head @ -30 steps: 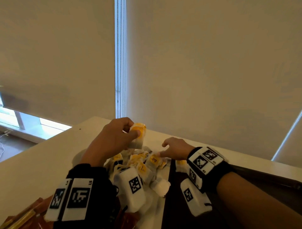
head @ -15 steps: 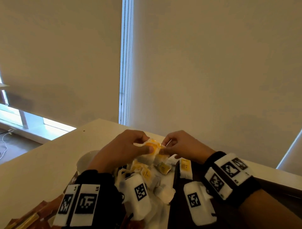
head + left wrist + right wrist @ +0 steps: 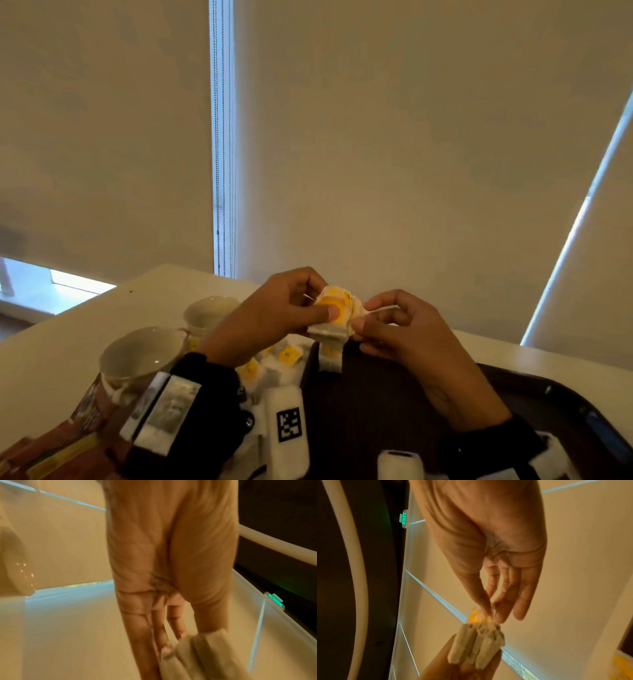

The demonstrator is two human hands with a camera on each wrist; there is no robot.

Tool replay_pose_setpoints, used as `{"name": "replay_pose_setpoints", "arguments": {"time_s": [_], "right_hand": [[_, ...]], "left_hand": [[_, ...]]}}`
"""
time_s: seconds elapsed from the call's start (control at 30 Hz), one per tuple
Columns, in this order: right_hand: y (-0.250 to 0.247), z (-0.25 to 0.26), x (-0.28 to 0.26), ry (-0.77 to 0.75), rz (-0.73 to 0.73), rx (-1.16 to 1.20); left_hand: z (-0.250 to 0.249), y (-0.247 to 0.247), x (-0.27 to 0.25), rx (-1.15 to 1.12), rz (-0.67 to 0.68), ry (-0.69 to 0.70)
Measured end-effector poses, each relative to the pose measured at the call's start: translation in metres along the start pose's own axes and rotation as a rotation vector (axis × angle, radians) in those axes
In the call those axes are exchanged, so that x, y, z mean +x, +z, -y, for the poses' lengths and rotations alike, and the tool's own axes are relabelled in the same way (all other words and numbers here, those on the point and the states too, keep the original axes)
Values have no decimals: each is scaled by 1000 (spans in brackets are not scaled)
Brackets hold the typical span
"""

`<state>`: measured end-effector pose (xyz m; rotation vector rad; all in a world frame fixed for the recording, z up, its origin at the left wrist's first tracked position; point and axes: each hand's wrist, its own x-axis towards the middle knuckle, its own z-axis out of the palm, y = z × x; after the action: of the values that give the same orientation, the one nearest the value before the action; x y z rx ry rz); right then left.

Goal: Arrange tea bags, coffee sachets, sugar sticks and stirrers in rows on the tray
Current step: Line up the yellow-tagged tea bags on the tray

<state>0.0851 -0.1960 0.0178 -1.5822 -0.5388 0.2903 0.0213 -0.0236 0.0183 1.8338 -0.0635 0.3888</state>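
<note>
Above the table, both hands hold a small bunch of tea bags (image 3: pixel 334 313) with a yellow tag. My left hand (image 3: pixel 323 299) grips the bunch from the left, thumb on the tag. My right hand (image 3: pixel 363 313) pinches its right edge between thumb and forefinger. The right wrist view shows that pinch (image 3: pixel 489 613) at the top of the tea bags (image 3: pixel 476 646). In the left wrist view the bags (image 3: pixel 197 655) sit blurred at the fingertips. One tea bag (image 3: pixel 330 358) lies on the dark tray (image 3: pixel 548 397). More tea bags (image 3: pixel 274 363) are piled left of the tray.
Two white cups (image 3: pixel 144 353) (image 3: pixel 209 311) stand on the pale table (image 3: pixel 51 359) to the left of the pile. Brown and yellow sachets (image 3: pixel 68 445) lie at the near left corner. Closed blinds hang behind the table.
My right hand has come up from the tray's left end to meet the left hand and now pinches the tea bags held there. The head view has tilted down.
</note>
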Motion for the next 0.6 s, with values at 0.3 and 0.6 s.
{"name": "replay_pose_setpoints", "arguments": {"time_s": [0.3,0.6], "right_hand": [[-34,11,-9,-18,57,52],[-24,6,-9,-51,26,75]], "left_hand": [[-11,45,6,90,-52,49],[-13,45,10,109,-48,42]]}}
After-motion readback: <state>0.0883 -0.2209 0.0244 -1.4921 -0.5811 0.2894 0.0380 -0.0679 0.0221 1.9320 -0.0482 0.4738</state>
